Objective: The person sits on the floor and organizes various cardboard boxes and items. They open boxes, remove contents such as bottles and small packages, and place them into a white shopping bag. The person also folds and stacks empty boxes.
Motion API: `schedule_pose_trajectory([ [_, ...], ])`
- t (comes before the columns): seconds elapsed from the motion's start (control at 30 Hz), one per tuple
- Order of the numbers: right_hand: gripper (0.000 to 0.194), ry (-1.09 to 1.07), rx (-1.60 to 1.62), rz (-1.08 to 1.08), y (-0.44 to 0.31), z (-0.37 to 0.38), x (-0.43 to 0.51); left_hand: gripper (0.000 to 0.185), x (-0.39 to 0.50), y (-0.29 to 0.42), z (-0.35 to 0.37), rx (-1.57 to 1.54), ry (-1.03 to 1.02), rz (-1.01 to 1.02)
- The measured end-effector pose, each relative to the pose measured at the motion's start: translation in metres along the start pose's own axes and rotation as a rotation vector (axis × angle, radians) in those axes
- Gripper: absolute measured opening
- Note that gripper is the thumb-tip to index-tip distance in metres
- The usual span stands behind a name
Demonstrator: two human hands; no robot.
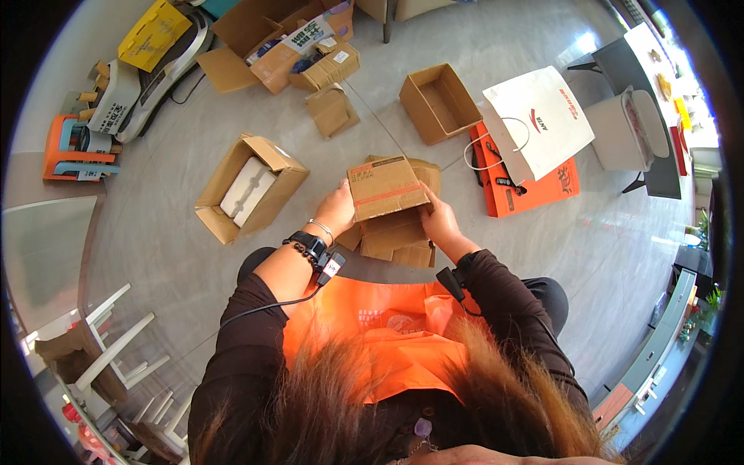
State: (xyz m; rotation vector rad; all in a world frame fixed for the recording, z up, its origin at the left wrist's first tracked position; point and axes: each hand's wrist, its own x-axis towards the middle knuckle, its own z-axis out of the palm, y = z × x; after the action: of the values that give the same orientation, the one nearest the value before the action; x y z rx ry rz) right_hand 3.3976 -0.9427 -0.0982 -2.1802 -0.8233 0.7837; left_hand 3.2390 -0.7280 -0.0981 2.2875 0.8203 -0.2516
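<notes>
Between my two hands is a small brown cardboard box (386,186) with printing and a red stripe. My left hand (338,208) grips its left side, the fingertips partly hidden. At its right edge, my right hand (440,221) holds on with the thumb near the top. Beneath the box lie flattened cardboard pieces (401,238) on the grey floor. An open carton (285,180) with white foam inside stands to the left of my hands. An orange cloth or bag (378,325) covers my lap.
An open empty carton (415,110), a white paper bag (540,99) and an orange bag (523,200) stand ahead to the right. Ahead left are a large open carton (232,64) and a cardboard piece (333,113). White chair legs (119,349) are at lower left.
</notes>
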Motion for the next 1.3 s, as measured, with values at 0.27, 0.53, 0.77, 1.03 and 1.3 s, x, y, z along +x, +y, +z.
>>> schedule_pose_trajectory([
  [0.27, 0.036, -0.120, 0.517, 0.264, 0.010, -0.021, 0.011, 0.045, 0.017, -0.024, 0.009, -0.188, 0.101, 0.200],
  [0.53, 0.038, 0.282, -0.211, 0.162, -0.001, -0.037, 0.033, 0.026, 0.020, 0.000, -0.001, -0.276, -0.087, 0.124],
  [0.77, 0.041, -0.190, -0.802, -0.089, -0.006, -0.022, 0.017, 0.026, 0.011, 0.007, 0.004, -0.159, -0.090, 0.152],
  [1.03, 0.026, 0.090, 0.004, 0.252, 0.001, -0.039, 0.033, 0.073, 0.006, 0.046, -0.014, -0.395, -0.068, 0.145],
  [1.3, 0.061, -0.219, 0.871, 0.177, -0.001, -0.040, 0.052, 0.034, -0.004, 0.031, -0.087, -0.066, 0.085, -0.020],
])
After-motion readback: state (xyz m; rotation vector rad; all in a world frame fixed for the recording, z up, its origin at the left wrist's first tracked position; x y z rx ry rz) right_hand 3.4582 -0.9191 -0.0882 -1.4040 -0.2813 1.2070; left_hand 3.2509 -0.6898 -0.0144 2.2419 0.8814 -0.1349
